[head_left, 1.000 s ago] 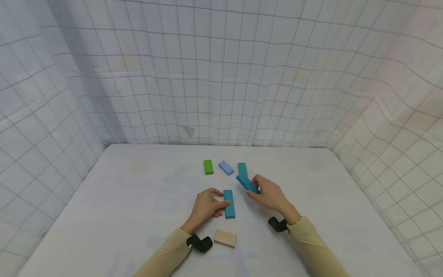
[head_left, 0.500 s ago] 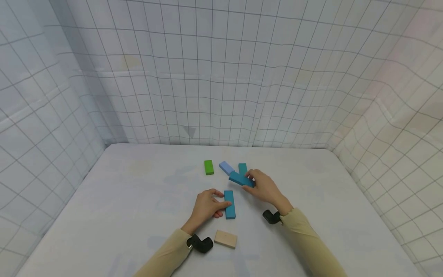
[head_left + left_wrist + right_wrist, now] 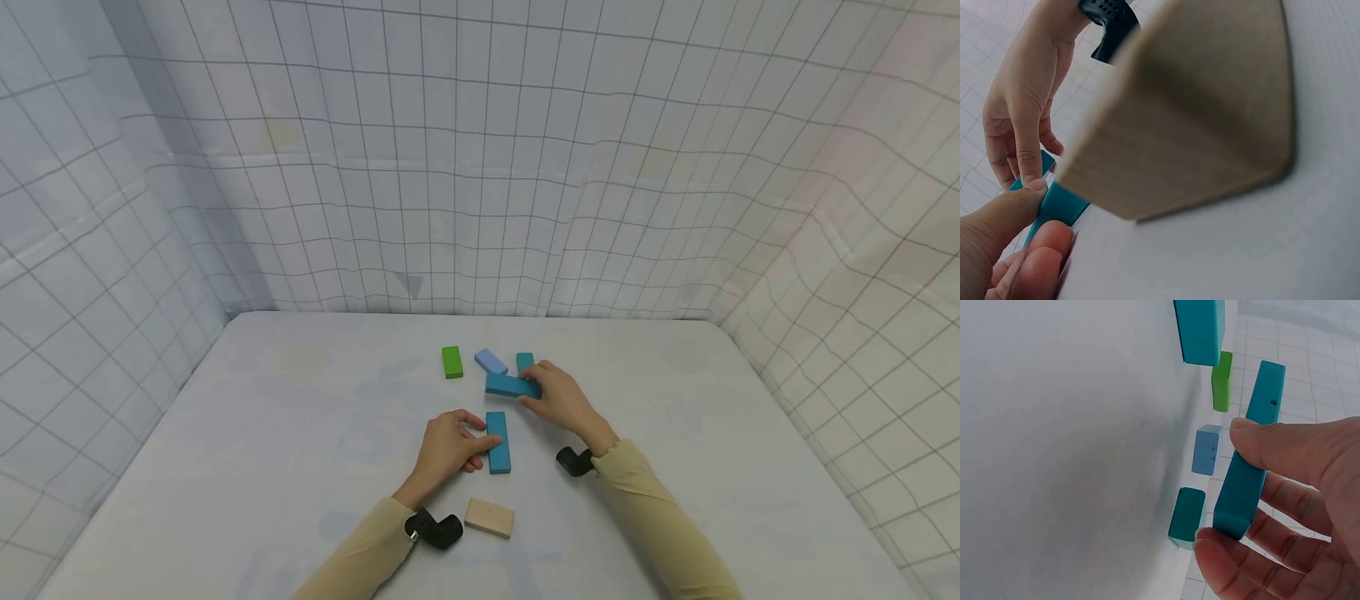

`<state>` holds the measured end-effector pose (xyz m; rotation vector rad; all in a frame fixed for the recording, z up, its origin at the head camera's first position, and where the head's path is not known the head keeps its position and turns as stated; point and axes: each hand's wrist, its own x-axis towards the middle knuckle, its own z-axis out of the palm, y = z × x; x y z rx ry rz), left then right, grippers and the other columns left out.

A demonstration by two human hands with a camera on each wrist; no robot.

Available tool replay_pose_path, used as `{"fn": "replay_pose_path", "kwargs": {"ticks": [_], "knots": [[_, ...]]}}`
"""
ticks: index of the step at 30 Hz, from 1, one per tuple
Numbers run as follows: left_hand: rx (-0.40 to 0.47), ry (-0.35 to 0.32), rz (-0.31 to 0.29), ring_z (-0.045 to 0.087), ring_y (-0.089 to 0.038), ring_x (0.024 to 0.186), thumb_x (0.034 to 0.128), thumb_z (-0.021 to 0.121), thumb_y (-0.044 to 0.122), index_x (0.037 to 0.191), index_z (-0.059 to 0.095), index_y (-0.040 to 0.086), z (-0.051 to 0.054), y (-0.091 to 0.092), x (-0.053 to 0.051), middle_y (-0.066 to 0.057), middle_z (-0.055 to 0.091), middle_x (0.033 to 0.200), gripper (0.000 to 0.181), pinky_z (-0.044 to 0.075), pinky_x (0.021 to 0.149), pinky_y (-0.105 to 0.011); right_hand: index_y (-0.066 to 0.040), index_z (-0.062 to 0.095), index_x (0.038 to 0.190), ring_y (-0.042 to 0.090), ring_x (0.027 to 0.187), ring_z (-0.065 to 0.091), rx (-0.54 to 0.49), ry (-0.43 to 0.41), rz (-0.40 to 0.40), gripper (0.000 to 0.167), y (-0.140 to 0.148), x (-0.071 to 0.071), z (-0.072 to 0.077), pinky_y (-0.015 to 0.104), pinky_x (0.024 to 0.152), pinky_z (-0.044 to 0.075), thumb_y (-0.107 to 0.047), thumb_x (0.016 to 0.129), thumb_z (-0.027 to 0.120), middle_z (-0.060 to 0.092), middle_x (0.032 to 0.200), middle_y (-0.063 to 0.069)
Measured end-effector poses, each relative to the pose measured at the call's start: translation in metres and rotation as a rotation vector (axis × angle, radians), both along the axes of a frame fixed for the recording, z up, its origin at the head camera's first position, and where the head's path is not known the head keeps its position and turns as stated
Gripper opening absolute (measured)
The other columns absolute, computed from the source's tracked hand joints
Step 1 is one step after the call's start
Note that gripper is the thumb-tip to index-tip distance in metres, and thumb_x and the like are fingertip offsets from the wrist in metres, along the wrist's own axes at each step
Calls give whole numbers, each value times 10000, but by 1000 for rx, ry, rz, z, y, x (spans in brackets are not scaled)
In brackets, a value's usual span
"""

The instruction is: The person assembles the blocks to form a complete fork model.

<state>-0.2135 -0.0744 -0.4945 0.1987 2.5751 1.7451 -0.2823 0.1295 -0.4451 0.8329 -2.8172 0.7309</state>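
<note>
My left hand [image 3: 447, 450] rests at the left side of a long blue block [image 3: 498, 443] lying on the table, its thumb over the block and fingers curled at its edge. Another long blue block [image 3: 507, 385] is pinched between the thumb and fingers of my right hand [image 3: 564, 403], raised off the table and lying nearly crosswise. In the right wrist view this held block [image 3: 1249, 462] appears tilted, with a small dark hole near its far end. Behind it stands a teal block [image 3: 525, 361], partly covered by the right hand.
A green block [image 3: 452, 362] and a light blue block [image 3: 491, 362] lie towards the back of the white table [image 3: 300, 433]. Near my left wrist is a pale wooden block [image 3: 489, 517], large and blurred in the left wrist view. Gridded white cloth surrounds the table.
My right hand has moved left and slightly back with its block, which has turned from a diagonal to nearly crosswise. The left hand and its block have stayed in place.
</note>
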Motion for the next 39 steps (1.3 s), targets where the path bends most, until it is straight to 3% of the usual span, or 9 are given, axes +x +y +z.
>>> {"fn": "replay_pose_path", "kwargs": {"ticks": [19,39], "knots": [[-10,8,-6,563,-124,373,779,797,275,950,677,16,2,0,0,32,607,506,333,468,387,-274,-25,667,1088,234,959,587,36,-35,29,339,-17,-1,-6,394,838,467,-182,808,776,612,1027,82],[15,-12,-8,567,-131,383,780,797,277,956,677,2,2,0,1,20,619,531,347,479,396,-290,-67,692,1072,216,950,584,71,-19,51,305,-17,-1,-13,385,824,470,-179,802,778,626,1016,51]]}}
